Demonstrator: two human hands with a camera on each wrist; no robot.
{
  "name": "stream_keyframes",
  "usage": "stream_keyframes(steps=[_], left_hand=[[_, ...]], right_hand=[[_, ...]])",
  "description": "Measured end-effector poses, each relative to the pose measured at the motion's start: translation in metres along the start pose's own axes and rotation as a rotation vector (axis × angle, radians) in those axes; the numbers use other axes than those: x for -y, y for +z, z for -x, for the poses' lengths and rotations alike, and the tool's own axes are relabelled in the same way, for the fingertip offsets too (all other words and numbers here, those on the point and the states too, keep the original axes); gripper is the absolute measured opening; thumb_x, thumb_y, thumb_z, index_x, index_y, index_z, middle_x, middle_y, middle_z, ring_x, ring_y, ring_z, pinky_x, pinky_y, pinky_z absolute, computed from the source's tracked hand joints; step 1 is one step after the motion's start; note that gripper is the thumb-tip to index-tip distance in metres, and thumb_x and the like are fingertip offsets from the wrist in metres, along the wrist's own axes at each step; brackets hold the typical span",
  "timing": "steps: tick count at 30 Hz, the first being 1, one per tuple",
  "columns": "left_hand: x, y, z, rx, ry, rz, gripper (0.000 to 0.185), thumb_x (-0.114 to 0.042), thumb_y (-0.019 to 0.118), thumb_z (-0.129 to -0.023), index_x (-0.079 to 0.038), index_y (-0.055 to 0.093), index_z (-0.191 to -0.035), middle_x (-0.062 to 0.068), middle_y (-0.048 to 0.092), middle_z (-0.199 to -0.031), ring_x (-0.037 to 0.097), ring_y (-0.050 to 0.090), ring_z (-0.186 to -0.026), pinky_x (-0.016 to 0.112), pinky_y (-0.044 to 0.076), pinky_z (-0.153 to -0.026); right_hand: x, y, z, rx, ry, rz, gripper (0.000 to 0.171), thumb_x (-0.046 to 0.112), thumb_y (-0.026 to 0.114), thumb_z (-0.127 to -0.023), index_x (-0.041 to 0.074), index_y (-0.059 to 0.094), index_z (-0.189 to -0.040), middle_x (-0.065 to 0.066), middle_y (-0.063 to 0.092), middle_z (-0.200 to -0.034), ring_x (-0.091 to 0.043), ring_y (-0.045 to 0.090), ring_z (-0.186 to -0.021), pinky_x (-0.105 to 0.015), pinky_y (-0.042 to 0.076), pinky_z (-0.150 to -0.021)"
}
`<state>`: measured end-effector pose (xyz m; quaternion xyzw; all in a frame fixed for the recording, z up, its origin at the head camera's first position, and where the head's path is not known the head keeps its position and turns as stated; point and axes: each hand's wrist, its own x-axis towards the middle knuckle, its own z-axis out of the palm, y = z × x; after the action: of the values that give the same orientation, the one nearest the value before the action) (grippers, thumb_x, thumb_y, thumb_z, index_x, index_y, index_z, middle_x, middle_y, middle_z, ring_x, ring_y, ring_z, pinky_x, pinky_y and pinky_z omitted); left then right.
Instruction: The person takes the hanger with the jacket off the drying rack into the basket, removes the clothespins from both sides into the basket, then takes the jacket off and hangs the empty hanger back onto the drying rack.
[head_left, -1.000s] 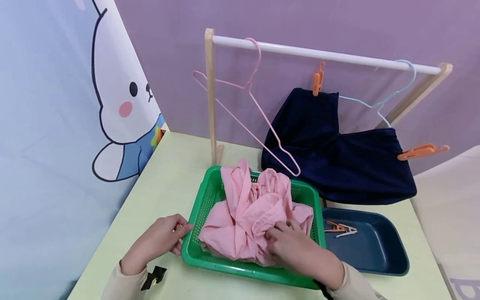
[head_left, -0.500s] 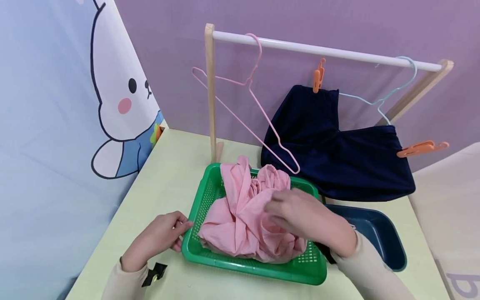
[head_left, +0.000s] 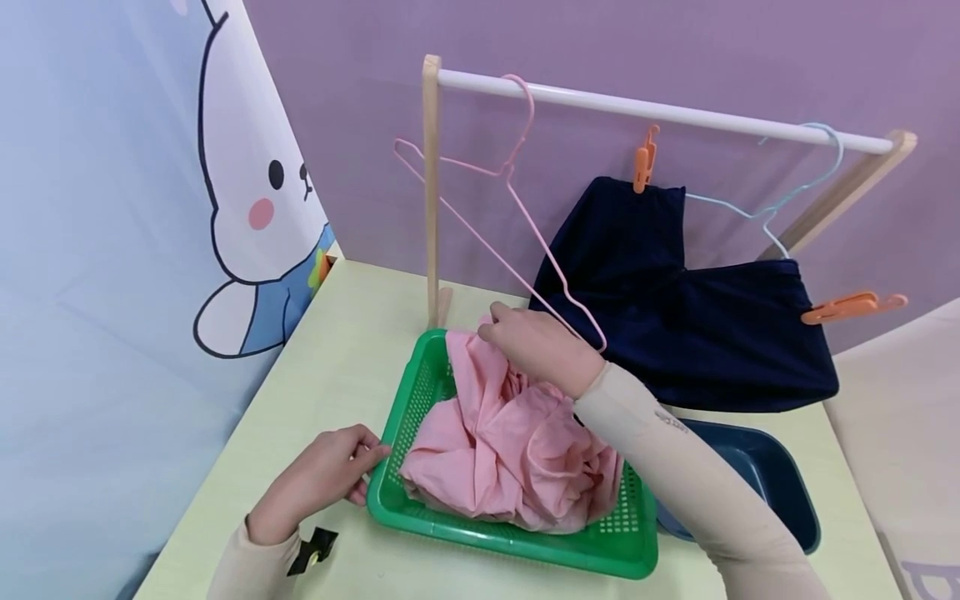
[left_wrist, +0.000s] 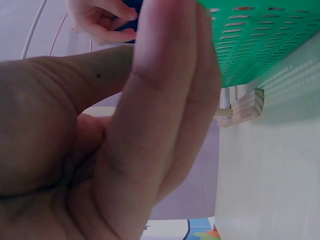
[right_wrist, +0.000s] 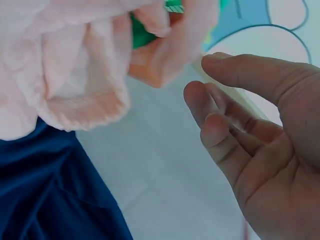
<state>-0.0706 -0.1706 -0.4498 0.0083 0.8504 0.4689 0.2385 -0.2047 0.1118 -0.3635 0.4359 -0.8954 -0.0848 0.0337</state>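
A crumpled pink garment [head_left: 487,458] with a gathered edge lies in a green perforated basket [head_left: 510,543]. My left hand [head_left: 322,475] grips the basket's left rim, thumb on top and the other fingers curled beside it. In the left wrist view the left hand [left_wrist: 145,115] hides most of that grip. My right hand [head_left: 536,343] reaches across to the far side of the garment, fingertips overlapping its top fold in the head view. The right wrist view shows the right hand [right_wrist: 265,135] with thumb and fingers apart, nothing between them, beside the hanging pink folds.
A wooden rack with a white bar [head_left: 637,107] stands behind. From it hang a pink hanger [head_left: 517,200] and dark navy shorts [head_left: 675,325] on a light blue hanger [head_left: 780,204] with orange pegs [head_left: 843,308]. A dark blue tray [head_left: 780,492] sits right of the basket.
My right hand has let go of the garment's right front part, which now lies bunched inward, and has moved away to the garment's far edge. My left hand stays at the rim.
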Motion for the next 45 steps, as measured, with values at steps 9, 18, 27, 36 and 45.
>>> stream_keyframes(steps=[9,18,27,36,45], left_hand=[[0.001,0.000,0.000,0.005,0.009,0.001,0.017,-0.019,0.060,-0.103,-0.003,0.062,-0.096,0.008,0.058,-0.067,0.021,0.063,-0.055,0.032,0.056,-0.054],[-0.001,-0.001,0.000,0.013,0.008,0.006,0.018,-0.019,0.060,-0.103,-0.003,0.062,-0.096,0.008,0.058,-0.067,0.021,0.063,-0.056,0.032,0.057,-0.055],[-0.001,-0.001,0.000,0.012,0.002,0.004,0.017,-0.018,0.060,-0.102,-0.003,0.062,-0.097,0.008,0.058,-0.067,0.021,0.063,-0.055,0.032,0.056,-0.055],[0.000,-0.001,0.001,0.029,0.012,0.014,0.019,-0.020,0.060,-0.103,-0.002,0.062,-0.097,0.008,0.058,-0.067,0.021,0.063,-0.056,0.032,0.057,-0.055],[-0.001,-0.002,-0.001,0.023,-0.008,0.011,0.018,-0.020,0.060,-0.103,-0.002,0.062,-0.098,0.008,0.059,-0.068,0.021,0.063,-0.056,0.032,0.056,-0.055]], right_hand=[[-0.004,0.008,-0.006,-0.027,0.007,0.030,0.026,-0.009,0.062,-0.092,0.012,0.075,-0.100,-0.011,0.059,-0.093,-0.019,0.057,-0.072,-0.029,0.052,-0.063],[0.024,-0.036,0.048,-0.223,-0.068,0.047,0.026,-0.014,0.071,-0.082,0.007,0.072,-0.096,-0.012,0.062,-0.103,-0.029,0.059,-0.092,-0.034,0.054,-0.083],[0.054,-0.057,0.119,-0.309,-0.149,-0.020,0.036,-0.012,0.080,-0.072,0.007,0.069,-0.101,-0.010,0.063,-0.111,-0.028,0.059,-0.103,-0.038,0.055,-0.083],[0.066,-0.037,0.153,-0.256,-0.156,-0.183,0.043,-0.001,0.090,-0.065,0.018,0.073,-0.099,-0.004,0.062,-0.117,-0.024,0.056,-0.106,-0.042,0.052,-0.092],[0.065,-0.017,0.152,-0.291,-0.157,-0.244,0.046,-0.002,0.085,-0.069,0.022,0.072,-0.105,-0.002,0.061,-0.116,-0.023,0.056,-0.105,-0.043,0.050,-0.091]])
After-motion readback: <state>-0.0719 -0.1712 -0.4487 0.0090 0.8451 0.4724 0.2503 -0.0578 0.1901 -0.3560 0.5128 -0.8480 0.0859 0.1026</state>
